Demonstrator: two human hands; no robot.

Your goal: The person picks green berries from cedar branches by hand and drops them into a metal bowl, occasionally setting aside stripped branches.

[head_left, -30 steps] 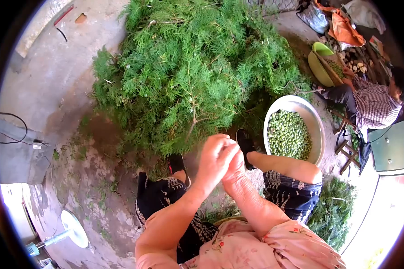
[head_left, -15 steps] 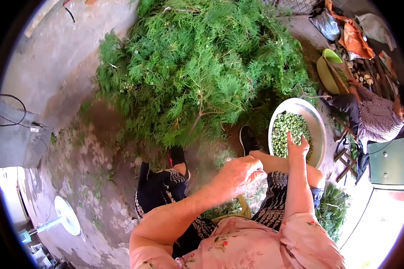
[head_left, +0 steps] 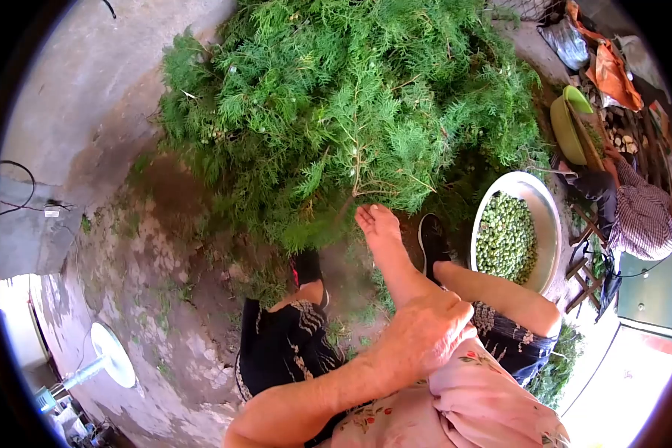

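My left hand [head_left: 433,325] is closed, knuckles up, in front of my right forearm. What its fingers hold, if anything, is hidden. Beyond it my right hand [head_left: 377,220] stretches forward with fingers apart, close to the bare lower stem of a green conifer branch [head_left: 357,168]. I see nothing in that hand. The branch lies at the near side of a large heap of feathery conifer branches [head_left: 276,104]. To the right of my right foot stands a wide metal basin [head_left: 549,224] holding many small round green cones [head_left: 505,239].
At the right another person [head_left: 642,213] sits beside a yellow-green tub [head_left: 567,134]. Orange and grey bags [head_left: 614,75] lie behind. A white pedestal fan [head_left: 112,355] stands at the lower left. My shoes [head_left: 433,243] rest between heap and basin.
My right hand has left the basin and swung left to the heap's near edge. My left hand has come lower and across the right forearm. The view has shifted slightly.
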